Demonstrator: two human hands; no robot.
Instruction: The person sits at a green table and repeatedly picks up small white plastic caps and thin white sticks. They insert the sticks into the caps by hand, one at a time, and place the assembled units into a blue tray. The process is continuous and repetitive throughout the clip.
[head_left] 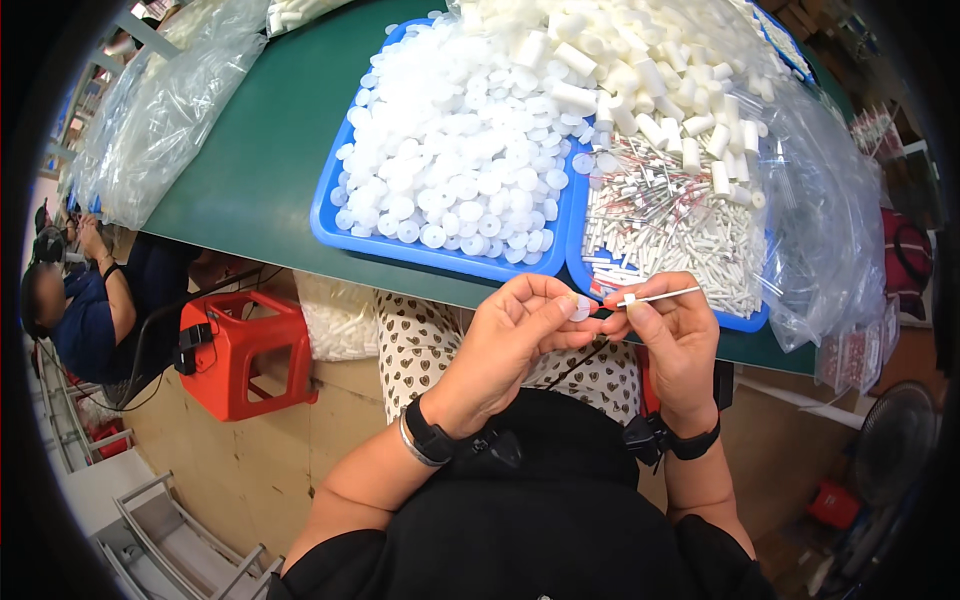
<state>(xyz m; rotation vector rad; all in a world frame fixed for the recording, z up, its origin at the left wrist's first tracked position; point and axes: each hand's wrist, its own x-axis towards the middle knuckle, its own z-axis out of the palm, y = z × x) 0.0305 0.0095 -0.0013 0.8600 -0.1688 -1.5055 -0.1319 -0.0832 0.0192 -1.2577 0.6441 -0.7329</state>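
Both hands meet just off the table's near edge, in front of the blue trays. My left hand (pixel 515 325) is closed, pinching a small translucent white disc (pixel 580 309) between thumb and fingers. Between thumb and forefinger of my right hand (pixel 672 325) is a thin white stick (pixel 672 294), pointing to the right, with a small white piece at its left end. The fingertips of the two hands almost touch. Many similar discs (pixel 440 170) fill the left blue tray (pixel 420 255). Short white tubes and red-and-white thin pieces (pixel 670 205) lie in the right blue tray (pixel 745 322).
White foam cylinders (pixel 640 75) are heaped at the back of the trays. Clear plastic bags (pixel 825 210) lie at the right and far left of the green table (pixel 270 130). A red stool (pixel 250 350) stands left, near another seated person (pixel 95 310). A fan (pixel 895 440) is at the right.
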